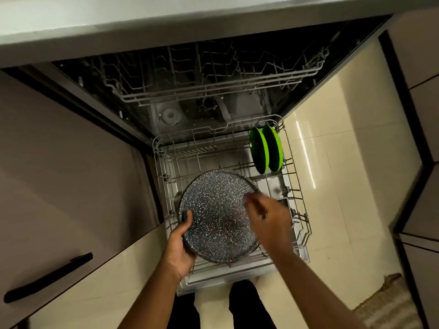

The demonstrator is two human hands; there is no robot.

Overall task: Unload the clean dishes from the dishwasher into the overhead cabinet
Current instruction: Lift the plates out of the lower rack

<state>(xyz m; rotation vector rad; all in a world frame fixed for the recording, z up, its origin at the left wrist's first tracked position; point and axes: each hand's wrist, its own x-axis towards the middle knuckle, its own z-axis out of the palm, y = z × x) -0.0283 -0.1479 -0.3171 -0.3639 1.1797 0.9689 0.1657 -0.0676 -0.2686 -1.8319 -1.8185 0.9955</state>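
Note:
A large round speckled dark plate (213, 210) is held over the pulled-out lower rack (301, 224) of the open dishwasher. My left hand (181, 243) grips its left rim, thumb on top. My right hand (266, 217) is blurred over the plate's right side; whether it holds the rim is unclear. Two green plates (264, 149) stand upright in the rack's far right corner.
The empty upper rack (213, 91) sits inside the dishwasher under the countertop (118, 22). A cabinet door with a black handle (47, 276) is at the left. Cabinets stand at the right, with a rug (389, 302) on the tiled floor.

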